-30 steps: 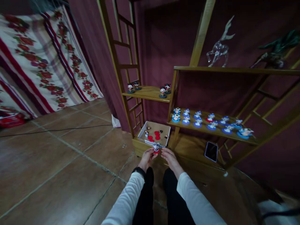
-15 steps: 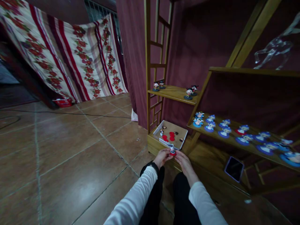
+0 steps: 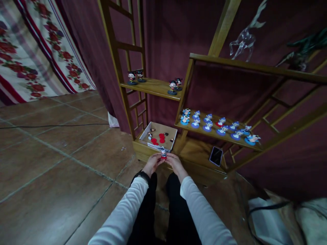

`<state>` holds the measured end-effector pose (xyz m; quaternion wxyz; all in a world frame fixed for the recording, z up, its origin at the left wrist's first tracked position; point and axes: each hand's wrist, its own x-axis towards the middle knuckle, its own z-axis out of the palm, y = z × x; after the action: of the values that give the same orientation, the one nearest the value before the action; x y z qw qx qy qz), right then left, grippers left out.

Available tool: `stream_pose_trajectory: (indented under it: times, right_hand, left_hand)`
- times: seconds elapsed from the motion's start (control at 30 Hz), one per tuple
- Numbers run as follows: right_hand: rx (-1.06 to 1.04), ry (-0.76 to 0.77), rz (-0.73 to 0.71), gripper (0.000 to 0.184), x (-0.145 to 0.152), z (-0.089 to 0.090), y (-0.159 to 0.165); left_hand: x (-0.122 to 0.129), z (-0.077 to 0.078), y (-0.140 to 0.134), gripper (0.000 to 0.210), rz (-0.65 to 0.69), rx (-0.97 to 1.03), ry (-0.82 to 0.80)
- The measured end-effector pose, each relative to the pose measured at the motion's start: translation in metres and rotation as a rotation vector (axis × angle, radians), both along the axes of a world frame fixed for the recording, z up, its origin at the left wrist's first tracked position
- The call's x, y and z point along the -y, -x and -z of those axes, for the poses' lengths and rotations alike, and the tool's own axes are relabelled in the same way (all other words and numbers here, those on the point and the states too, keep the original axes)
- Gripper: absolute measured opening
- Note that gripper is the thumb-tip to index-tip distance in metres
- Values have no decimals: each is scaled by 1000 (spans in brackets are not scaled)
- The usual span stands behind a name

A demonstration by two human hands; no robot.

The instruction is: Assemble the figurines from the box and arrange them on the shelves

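Note:
Between my two hands is a small figurine [image 3: 164, 154] with a pale top, dark middle and red base. My left hand [image 3: 153, 162] grips its base from the left, fingers closed. From the right, my right hand [image 3: 175, 162] pinches the same base. Just beyond my fingers, a shallow cardboard box [image 3: 166, 129] stands on the low wooden ledge. Inside it lie several red discs [image 3: 161, 137] and small figurine parts [image 3: 150, 135], too small to make out fully.
Several blue and purple-based figurines [image 3: 207, 126] line the right shelf [image 3: 178, 124]. Black-haired figurines [image 3: 172, 87] stand on the upper left shelf [image 3: 153, 87]. A phone or tablet [image 3: 216, 156] lies on the lower ledge. Above is a clear horse statue [image 3: 244, 40]. Bags [image 3: 270, 217] sit at right.
My view has turned to the right, bringing the whole right shelf and the bags into sight. Both hands still hold the figurine in front of the box.

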<state>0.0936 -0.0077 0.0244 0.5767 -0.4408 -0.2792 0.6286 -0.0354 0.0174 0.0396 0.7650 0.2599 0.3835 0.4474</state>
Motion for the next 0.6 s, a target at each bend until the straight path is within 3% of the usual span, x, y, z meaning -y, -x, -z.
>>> stream_pose_trajectory:
  times: [0.23,0.6]
  right_hand:
    - [20,70,41,32,-6,4,3]
    - [21,61,18,35,-10,10,5]
  left_hand:
    - [-3,5,-1,17,6,-13,9]
    - [-6,12,1,7,-41,-55,35]
